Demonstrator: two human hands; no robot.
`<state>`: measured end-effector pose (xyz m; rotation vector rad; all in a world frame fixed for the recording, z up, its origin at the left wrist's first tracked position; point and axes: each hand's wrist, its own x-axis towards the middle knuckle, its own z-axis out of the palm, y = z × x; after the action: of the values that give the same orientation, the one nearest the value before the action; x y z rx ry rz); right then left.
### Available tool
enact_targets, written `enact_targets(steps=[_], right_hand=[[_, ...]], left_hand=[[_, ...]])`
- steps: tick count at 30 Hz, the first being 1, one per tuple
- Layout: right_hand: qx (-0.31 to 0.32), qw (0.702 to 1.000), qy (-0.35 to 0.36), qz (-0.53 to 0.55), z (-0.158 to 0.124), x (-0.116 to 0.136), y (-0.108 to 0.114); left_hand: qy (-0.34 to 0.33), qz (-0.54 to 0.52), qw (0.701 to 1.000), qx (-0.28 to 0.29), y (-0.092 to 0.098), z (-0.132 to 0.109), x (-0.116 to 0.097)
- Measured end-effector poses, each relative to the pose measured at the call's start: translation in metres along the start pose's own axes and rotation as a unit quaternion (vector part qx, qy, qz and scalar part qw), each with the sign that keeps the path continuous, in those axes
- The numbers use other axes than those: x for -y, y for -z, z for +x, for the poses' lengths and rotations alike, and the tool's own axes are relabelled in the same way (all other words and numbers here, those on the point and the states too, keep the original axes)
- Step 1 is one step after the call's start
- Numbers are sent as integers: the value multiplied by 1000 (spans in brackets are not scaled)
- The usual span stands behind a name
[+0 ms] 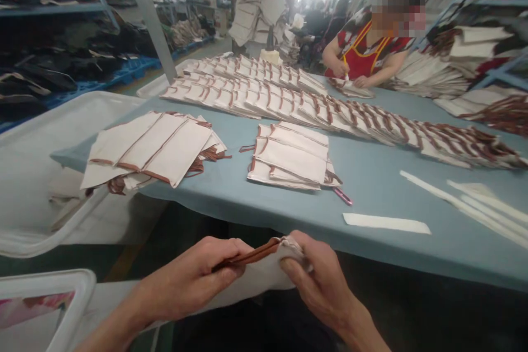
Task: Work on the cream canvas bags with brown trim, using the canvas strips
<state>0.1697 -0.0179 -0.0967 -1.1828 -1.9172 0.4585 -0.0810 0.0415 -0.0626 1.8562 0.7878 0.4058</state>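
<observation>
Both my hands hold one cream fabric piece with a brown trim (pixel 264 267) below the table's near edge. My left hand (pixel 193 280) pinches the brown trim between thumb and fingers. My right hand (pixel 317 280) grips the bunched cream corner. On the blue table (pixel 371 176) just ahead lie two stacks of the same cream pieces, one in the middle (pixel 291 157) and one at the left edge (pixel 152 148).
Long overlapping rows of cream pieces (pixel 330 110) cross the table. White strips (pixel 385 223) lie at the near right. A person in a red apron (pixel 367 49) works at the far side. White bins (pixel 28 176) stand at the left, shelves behind.
</observation>
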Motion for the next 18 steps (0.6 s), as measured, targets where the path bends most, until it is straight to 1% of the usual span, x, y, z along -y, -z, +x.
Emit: enact_targets(steps=[1, 2, 4, 6, 9, 11, 13, 16, 18], right_hand=[[1, 1000, 4, 1, -3, 2, 2], [-16, 1000, 5, -7, -6, 5, 2], [-67, 997, 7, -33, -13, 9, 1], [-103, 993, 4, -49, -20, 12, 0], [-126, 990, -10, -56, -28, 13, -1], [-139, 988, -20, -68, -32, 11, -1], [-146, 986, -28, -80, -37, 10, -1], [-136, 985, -37, -96, -44, 9, 0], [-131, 983, -44, -118, -48, 8, 1]], left_hand=[[-6, 2, 1000, -4, -1, 3, 3], [-11, 11, 1000, -18, -4, 6, 7], [-23, 52, 995, -78, -13, 8, 16], [-43, 103, 983, -143, -28, 8, 25], [-99, 134, 966, -197, -55, 10, 35], [-131, 131, 957, -222, -71, 14, 38], [-144, 120, 952, -241, -81, 21, 38], [-142, 109, 950, -254, -89, 30, 40], [-133, 120, 948, -264, -92, 33, 42]])
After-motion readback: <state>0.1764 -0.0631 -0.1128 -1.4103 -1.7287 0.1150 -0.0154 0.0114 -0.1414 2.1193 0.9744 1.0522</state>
